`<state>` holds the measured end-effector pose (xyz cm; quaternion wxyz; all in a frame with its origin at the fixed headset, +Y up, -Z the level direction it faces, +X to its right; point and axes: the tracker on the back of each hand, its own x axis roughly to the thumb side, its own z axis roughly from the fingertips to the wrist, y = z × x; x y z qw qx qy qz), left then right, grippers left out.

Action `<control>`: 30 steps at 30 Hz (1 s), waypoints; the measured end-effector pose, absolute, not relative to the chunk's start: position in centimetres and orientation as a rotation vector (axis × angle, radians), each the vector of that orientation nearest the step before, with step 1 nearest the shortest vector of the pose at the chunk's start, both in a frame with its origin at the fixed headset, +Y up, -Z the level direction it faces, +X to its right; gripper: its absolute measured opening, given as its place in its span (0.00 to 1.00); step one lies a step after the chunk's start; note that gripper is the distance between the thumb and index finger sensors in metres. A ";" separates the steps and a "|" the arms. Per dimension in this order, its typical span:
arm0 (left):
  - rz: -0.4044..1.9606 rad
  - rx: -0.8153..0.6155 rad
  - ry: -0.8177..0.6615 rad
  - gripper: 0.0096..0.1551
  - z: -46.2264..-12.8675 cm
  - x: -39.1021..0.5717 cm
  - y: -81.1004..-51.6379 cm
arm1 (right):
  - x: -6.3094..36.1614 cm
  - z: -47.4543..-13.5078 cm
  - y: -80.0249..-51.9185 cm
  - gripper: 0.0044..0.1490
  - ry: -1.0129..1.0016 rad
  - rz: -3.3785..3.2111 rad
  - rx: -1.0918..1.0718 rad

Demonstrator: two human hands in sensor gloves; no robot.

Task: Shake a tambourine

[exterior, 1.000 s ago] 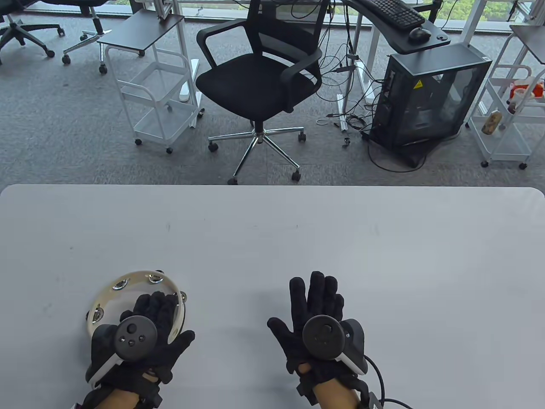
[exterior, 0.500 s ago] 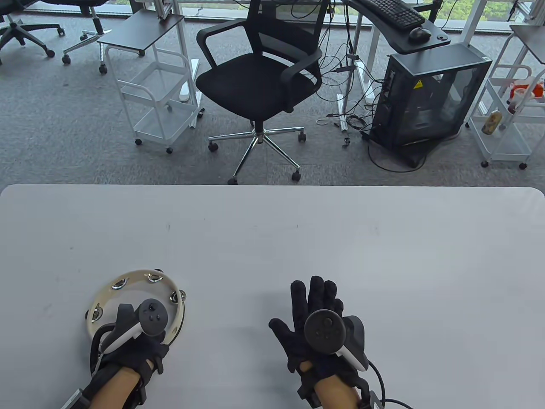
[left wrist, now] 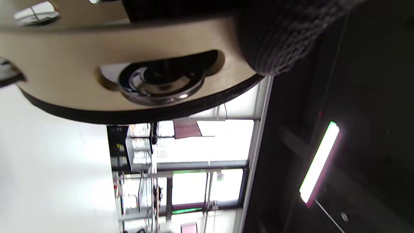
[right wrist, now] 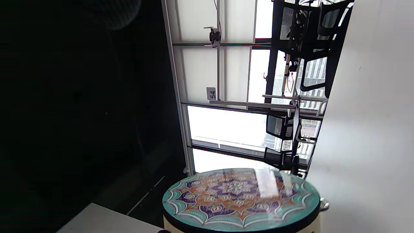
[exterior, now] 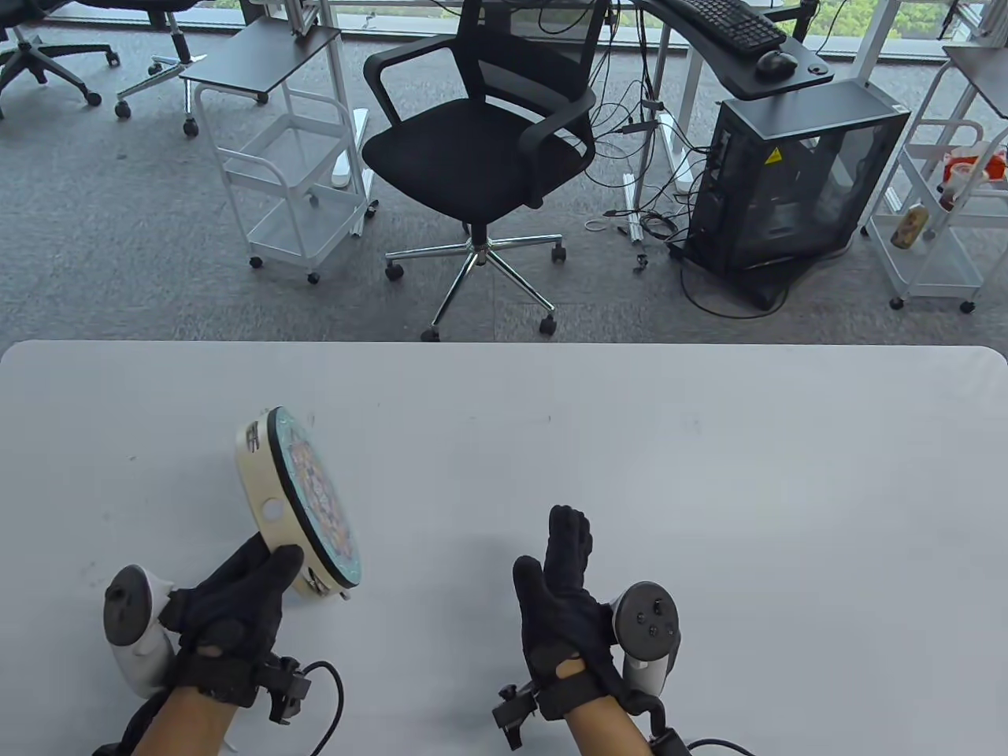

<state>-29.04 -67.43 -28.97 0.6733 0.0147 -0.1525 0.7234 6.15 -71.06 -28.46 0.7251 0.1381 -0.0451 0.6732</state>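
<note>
Table view shows the left hand (exterior: 236, 602) at the lower left of the frame, gripping the tambourine (exterior: 303, 504) by the lower end of its cream rim, thumb on the rim's outer face and the other fingers hidden behind it. The tambourine stands on edge, raised off the table (exterior: 709, 472), its patterned head turned toward frame right and its top leaning toward the upper left. Bare tabletop lies all around it: a wide stretch up to the far edge and across to the right edge, a narrower one toward the left edge.

The right hand (exterior: 563, 602) holds nothing; it stands on its side at the lower centre, fingers straight and together, well apart from the tambourine.

Left wrist view, close up, shows a jingle (left wrist: 160, 81) in its rim slot. Right wrist view shows the mandala head at the bottom edge.
</note>
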 end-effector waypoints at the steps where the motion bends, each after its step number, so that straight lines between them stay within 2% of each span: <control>1: 1.590 0.000 -0.407 0.25 -28.9 -27.7 -66.9 | 5.3 -28.3 -71.2 0.61 -0.074 1.419 0.314; 3: 1.505 -0.099 -0.577 0.25 -28.6 -24.2 -66.3 | 3.9 -28.1 -71.3 0.62 -0.040 1.348 0.356; 5: 1.429 -0.253 -0.756 0.25 -28.0 -20.8 -66.6 | 2.3 -27.8 -71.4 0.61 0.001 1.314 0.418; 6: 1.374 -0.378 -0.901 0.25 -27.4 -18.6 -67.1 | 1.3 -27.4 -71.5 0.61 0.049 1.292 0.469; 7: 1.319 -0.418 -0.941 0.26 -27.0 -18.2 -67.4 | 1.4 -26.9 -71.8 0.60 0.067 1.318 0.436; 8: 1.349 -0.346 -0.917 0.26 -26.7 -18.4 -67.7 | 1.4 -27.0 -72.1 0.60 -0.033 1.320 0.391; 9: 1.374 -0.321 -0.875 0.25 -26.7 -18.7 -67.9 | 1.5 -26.9 -72.3 0.60 -0.033 1.316 0.377; 12: 1.333 -0.357 -0.901 0.25 -26.7 -19.4 -68.5 | 1.1 -26.8 -72.6 0.60 0.045 1.368 0.428; 16: 1.336 -0.330 -0.839 0.25 -26.4 -19.6 -68.7 | 1.2 -27.1 -73.1 0.61 0.060 1.360 0.404; 21: 1.395 -0.347 -0.791 0.25 -26.9 -20.0 -69.5 | 2.3 -27.5 -72.9 0.60 0.008 1.409 0.410; 25: 1.450 -0.272 -0.638 0.25 -27.4 -21.5 -69.9 | 3.2 -27.5 -72.6 0.60 -0.035 1.404 0.387; 30: 1.526 -0.168 -0.519 0.25 -27.8 -23.1 -70.1 | 3.6 -27.6 -72.4 0.60 -0.060 1.397 0.377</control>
